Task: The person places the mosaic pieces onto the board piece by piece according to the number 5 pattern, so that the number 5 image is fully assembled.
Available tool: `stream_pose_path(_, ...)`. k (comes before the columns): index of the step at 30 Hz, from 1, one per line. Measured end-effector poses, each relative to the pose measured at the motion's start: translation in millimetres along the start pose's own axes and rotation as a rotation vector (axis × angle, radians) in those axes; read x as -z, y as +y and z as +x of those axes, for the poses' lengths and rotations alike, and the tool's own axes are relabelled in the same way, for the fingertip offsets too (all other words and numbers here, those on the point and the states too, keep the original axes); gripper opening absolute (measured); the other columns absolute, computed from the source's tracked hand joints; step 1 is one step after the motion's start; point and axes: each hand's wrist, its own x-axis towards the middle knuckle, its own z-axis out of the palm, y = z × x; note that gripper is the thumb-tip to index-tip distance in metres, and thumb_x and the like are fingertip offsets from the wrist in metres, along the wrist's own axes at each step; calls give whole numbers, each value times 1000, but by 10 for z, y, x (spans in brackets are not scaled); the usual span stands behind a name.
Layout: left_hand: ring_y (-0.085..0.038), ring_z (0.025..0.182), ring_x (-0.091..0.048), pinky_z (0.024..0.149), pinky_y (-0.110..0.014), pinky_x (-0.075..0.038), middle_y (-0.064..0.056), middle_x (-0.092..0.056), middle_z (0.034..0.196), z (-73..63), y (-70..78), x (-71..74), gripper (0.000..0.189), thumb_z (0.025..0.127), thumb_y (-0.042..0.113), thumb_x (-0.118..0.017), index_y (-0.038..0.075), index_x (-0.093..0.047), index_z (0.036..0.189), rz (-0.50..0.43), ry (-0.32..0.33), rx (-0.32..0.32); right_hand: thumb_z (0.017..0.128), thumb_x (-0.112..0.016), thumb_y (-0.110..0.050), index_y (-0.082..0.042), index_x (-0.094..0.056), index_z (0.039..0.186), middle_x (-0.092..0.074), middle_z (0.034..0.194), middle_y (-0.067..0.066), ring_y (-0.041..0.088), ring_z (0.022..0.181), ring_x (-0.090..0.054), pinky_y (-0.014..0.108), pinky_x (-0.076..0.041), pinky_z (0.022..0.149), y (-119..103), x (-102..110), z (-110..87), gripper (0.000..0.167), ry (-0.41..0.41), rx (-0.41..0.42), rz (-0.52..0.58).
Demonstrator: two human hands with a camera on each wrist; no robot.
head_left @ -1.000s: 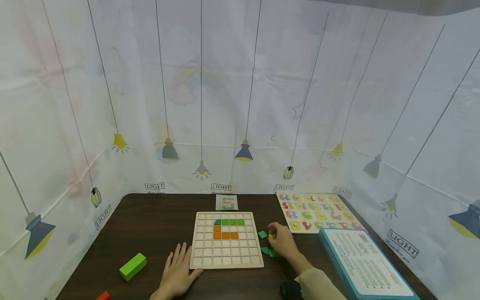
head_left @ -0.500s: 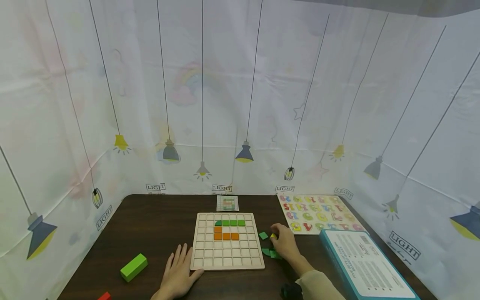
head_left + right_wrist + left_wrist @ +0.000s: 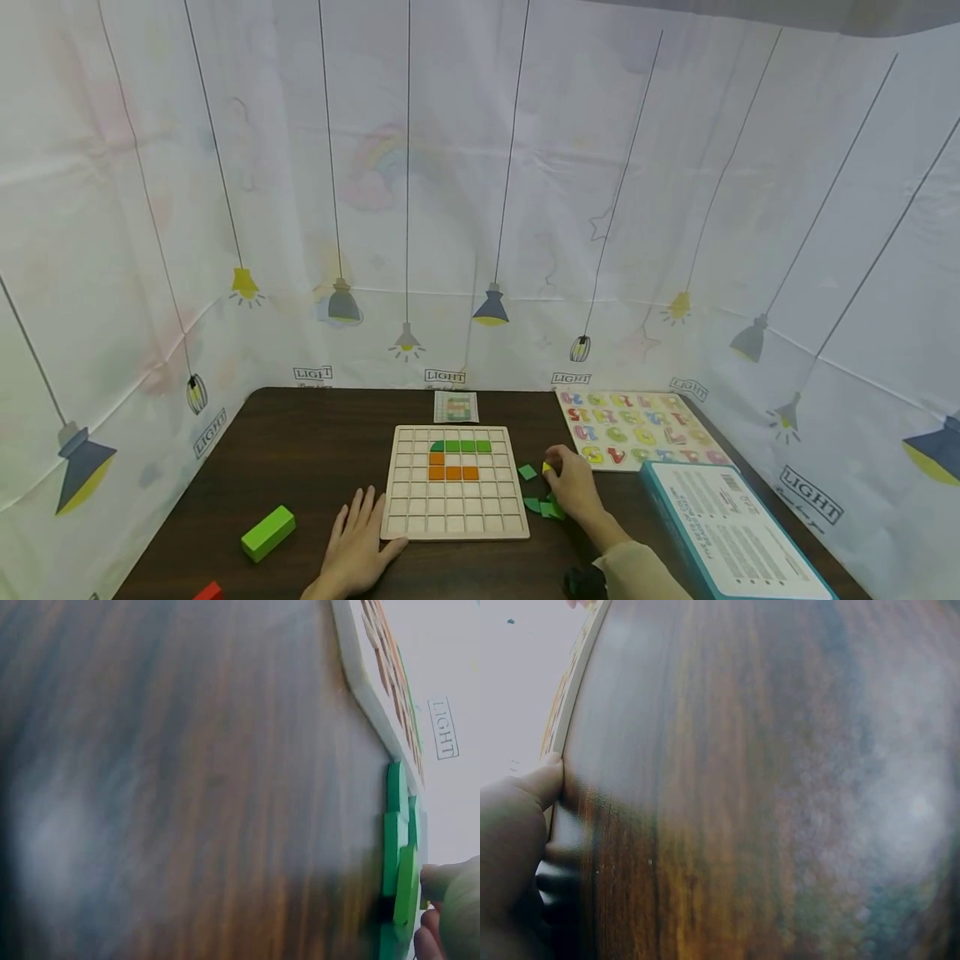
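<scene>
A wooden grid board [image 3: 453,504] lies on the dark table, with several green tiles [image 3: 468,447] and orange tiles [image 3: 453,473] set in its upper cells. My left hand [image 3: 356,542] rests on the table at the board's lower left, fingers spread; in the left wrist view its thumb [image 3: 544,780] touches the board's edge. To the right of the board, my right hand [image 3: 573,483] pinches a small yellow tile [image 3: 546,468], mostly hidden by the fingers. Loose green tiles [image 3: 532,504] lie beside and below that hand, and one green tile [image 3: 527,472] sits left of its fingertips.
A small pattern card [image 3: 456,407] lies behind the board. At the right are a number puzzle board [image 3: 637,425] and a teal-edged box [image 3: 738,533]. A green block [image 3: 268,533] and part of a red block [image 3: 209,592] lie at the left.
The yellow tile has tilted in my right fingers, and less of it shows. The right hand has shifted very slightly right. My left hand stays in place beside the board.
</scene>
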Motion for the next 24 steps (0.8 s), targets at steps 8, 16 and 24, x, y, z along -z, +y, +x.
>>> stream_pose_path(8,-42,140,-9,109,-57,-4,-26,-18,152,2,-3,-7,84,89,54,-55,-2,-30,146,2,5,-1,76,-72,9,4,-63,99,-67,86,12,24,78,-64,37,-53,67,-136,-123,38,26,48,103,65)
stream_pose_path(16,-43,139,-9,109,-58,-4,-27,-18,151,-7,7,5,84,89,55,-55,-3,-30,146,-10,4,-6,76,-72,9,4,-63,100,-67,86,12,24,77,-64,33,-53,65,-280,-251,33,26,33,145,115)
stream_pose_path(24,-43,139,-9,109,-58,-4,-27,-17,151,-6,2,0,84,89,54,-56,-3,-30,146,-9,12,-8,78,-70,8,4,-62,103,-67,88,10,22,79,-64,36,-54,69,-391,-351,33,26,-20,159,158)
